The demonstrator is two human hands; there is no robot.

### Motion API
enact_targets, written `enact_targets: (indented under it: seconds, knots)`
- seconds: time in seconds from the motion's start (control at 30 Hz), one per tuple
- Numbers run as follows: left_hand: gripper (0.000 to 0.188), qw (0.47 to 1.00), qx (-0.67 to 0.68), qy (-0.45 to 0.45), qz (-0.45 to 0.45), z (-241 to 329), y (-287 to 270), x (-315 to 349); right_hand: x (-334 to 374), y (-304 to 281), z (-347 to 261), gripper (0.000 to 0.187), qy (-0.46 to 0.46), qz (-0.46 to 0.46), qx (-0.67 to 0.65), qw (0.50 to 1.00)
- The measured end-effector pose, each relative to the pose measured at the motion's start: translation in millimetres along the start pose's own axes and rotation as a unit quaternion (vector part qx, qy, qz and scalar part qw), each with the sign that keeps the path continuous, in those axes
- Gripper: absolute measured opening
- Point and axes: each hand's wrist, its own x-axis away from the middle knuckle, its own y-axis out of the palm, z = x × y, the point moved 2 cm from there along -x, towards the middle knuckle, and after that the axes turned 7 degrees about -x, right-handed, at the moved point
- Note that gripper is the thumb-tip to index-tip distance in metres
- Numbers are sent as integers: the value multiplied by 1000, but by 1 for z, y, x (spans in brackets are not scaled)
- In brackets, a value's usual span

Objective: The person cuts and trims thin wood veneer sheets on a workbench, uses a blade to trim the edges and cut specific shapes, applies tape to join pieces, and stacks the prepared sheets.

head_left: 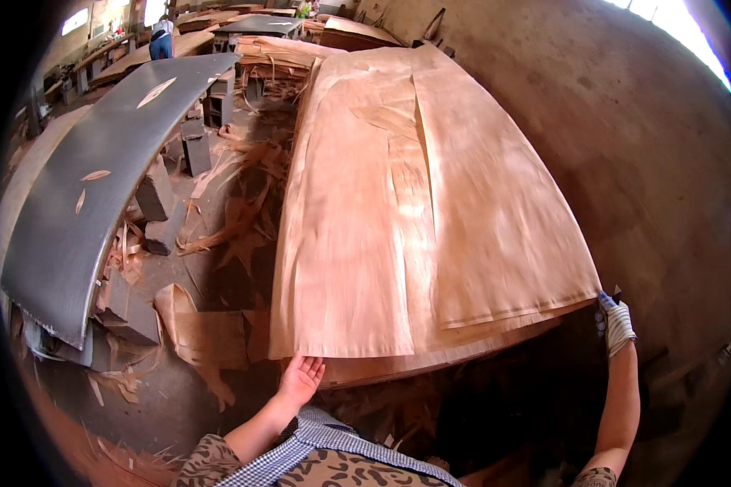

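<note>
A long stack of thin, reddish-tan wood veneer sheets (345, 243) stretches away in front of me. Its upper layers overlap, with a ragged split along the middle. At the stack's near left corner my bare left hand (302, 378) is turned palm up, its fingers stretched out and their tips against the sheet edge. My right hand (616, 323), in a white-and-blue work glove, pinches the near right corner of the upper right veneer sheet (503, 219). That corner is raised and sticks out beyond the layers below. The right fingertips are partly hidden behind the sheet.
A dark, smooth board (97, 178) with a few veneer scraps lies along the left on grey blocks (156, 195). Torn veneer strips (191, 329) litter the floor between. A bare wall (625, 138) rises at right. Far back, a person (162, 40) stands near more stacks.
</note>
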Motion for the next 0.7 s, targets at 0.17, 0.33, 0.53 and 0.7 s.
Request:
enact_targets:
  seconds: [0.17,0.33,0.53,0.7]
  knots:
    - [29,998,-20,-34,-52,-28,40,16,-30,-31,36,24,-7,4,25,1000]
    - [35,994,-40,103,-17,-20,12,-25,-73,7,93,25,-9,-40,-1,999]
    - [25,997,33,76,-1,-46,59,-27,-120,42,147,26,46,-13,3,999]
    - [29,974,-72,211,34,-63,51,-51,-169,70,202,26,75,-38,-16,996]
